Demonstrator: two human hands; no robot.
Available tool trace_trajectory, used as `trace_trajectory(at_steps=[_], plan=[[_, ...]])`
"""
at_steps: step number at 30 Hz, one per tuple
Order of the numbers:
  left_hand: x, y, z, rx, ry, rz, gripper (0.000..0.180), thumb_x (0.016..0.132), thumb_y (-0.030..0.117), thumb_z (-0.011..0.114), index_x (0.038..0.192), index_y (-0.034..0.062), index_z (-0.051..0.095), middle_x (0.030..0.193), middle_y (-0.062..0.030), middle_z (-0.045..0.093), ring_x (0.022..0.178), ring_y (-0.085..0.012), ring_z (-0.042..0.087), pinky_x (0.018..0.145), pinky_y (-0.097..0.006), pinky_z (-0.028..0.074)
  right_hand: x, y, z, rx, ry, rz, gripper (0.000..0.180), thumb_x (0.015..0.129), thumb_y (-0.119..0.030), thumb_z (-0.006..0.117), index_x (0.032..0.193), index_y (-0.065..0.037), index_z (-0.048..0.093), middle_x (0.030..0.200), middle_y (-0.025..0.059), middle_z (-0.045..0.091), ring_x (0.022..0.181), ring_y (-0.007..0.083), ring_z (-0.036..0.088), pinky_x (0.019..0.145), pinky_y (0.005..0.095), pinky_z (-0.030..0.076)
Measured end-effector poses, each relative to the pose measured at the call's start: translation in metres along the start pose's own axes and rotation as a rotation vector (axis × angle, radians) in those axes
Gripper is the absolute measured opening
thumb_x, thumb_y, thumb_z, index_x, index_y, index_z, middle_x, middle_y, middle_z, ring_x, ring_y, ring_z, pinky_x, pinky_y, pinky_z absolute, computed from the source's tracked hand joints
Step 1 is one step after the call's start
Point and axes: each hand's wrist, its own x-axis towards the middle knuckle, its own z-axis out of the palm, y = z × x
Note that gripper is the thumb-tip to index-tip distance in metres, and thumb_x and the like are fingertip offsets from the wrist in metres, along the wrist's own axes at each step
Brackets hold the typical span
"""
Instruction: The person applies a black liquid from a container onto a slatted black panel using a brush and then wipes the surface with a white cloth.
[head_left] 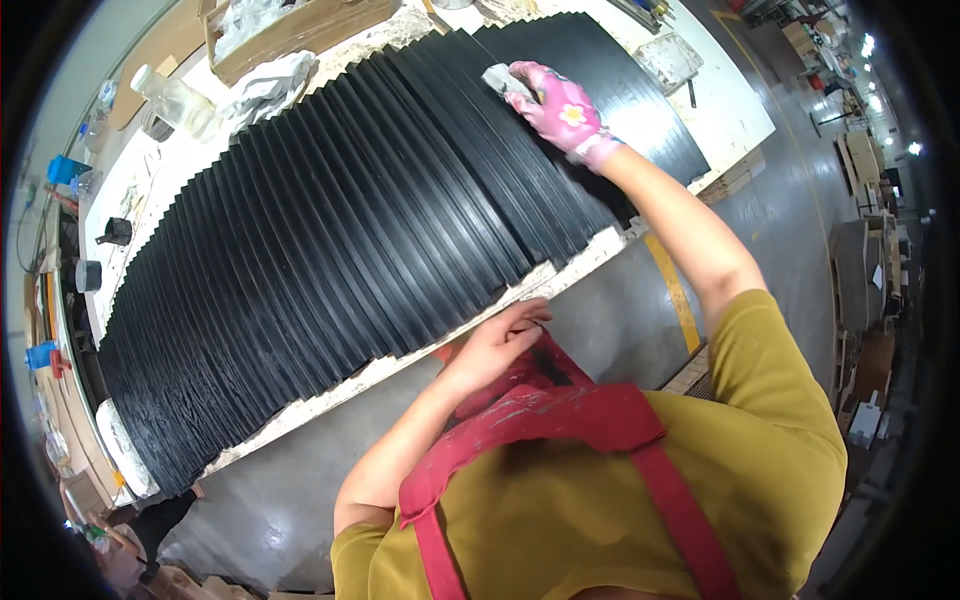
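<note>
Long black strips (330, 215) lie side by side in overlapping rows across the white table. My right hand (562, 115), in a pink flowered glove, grips a crumpled white cloth (497, 80) against the strips near their far right end. My bare left hand (497, 345) is at the table's near edge, in front of my red apron (540, 405). Its fingers are loosely bent and apart, with nothing seen in them. Flat black sheets or strips (610, 80) lie to the right of my gloved hand.
Behind the strips are a cardboard box (300, 40) with clear plastic, a crumpled grey-white cloth (268, 85) and a clear plastic bottle (175, 100). A small black cup (117, 232) is at the left. Another person (125, 550) is at the lower left.
</note>
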Motion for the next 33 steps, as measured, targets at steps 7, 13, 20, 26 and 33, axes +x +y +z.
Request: trace_trajectory(at_steps=[7,13,20,26,33], plan=[[0.038,0.011,0.005,0.173,0.011,-0.001,0.049,0.087,0.007,0.055,0.134,0.0048,0.041,0.117,-0.0106,0.055,0.096,-0.0165,0.056,0.082,-0.029,0.047,-0.014,-0.062,0.0,-0.085,-0.325,-0.391,0.034,0.077,-0.029,0.061,0.105,-0.011,0.056,0.089,0.0074,0.058,0.079,0.0241,0.061,0.065,0.0385,0.047],[0.054,0.011,0.008,0.154,-0.185,-0.121,0.051,0.09,0.013,0.055,0.137,0.0066,0.037,0.13,-0.0099,0.048,0.113,-0.0195,0.05,0.091,-0.028,0.044,0.091,0.031,0.027,-0.063,0.044,-0.03,0.045,0.087,-0.038,0.056,0.116,-0.004,0.054,0.105,0.0154,0.062,0.09,0.0323,0.062,0.075,0.0384,0.052],[0.065,-0.003,0.008,0.136,-0.223,-0.189,0.062,0.09,0.018,0.058,0.144,0.0107,0.026,0.132,-0.013,0.044,0.116,-0.0192,0.047,0.09,-0.028,0.045,0.046,-0.046,0.037,0.17,-0.202,-0.618,0.024,0.078,-0.027,0.058,0.095,-0.01,0.058,0.07,0.0046,0.058,0.058,0.0168,0.061,0.051,0.0316,0.048],[0.069,-0.006,-0.002,0.189,-0.282,-0.114,0.052,0.093,0.025,0.054,0.14,0.0147,0.036,0.125,-0.0138,0.052,0.116,-0.0233,0.05,0.097,-0.031,0.038,0.119,0.03,0.072,-0.473,-0.152,-0.155,0.038,0.081,-0.028,0.06,0.113,-0.009,0.053,0.085,0.0096,0.06,0.071,0.0197,0.062,0.051,0.0299,0.051],[0.065,-0.002,-0.005,0.052,-0.269,-0.141,0.049,0.094,0.024,0.051,0.139,0.0102,0.037,0.127,-0.0144,0.051,0.118,-0.022,0.047,0.099,-0.03,0.036,0.123,-0.009,0.057,-0.142,-0.31,-0.27,0.038,0.081,-0.027,0.06,0.112,-0.006,0.052,0.084,0.0107,0.06,0.073,0.0241,0.062,0.068,0.0403,0.052]])
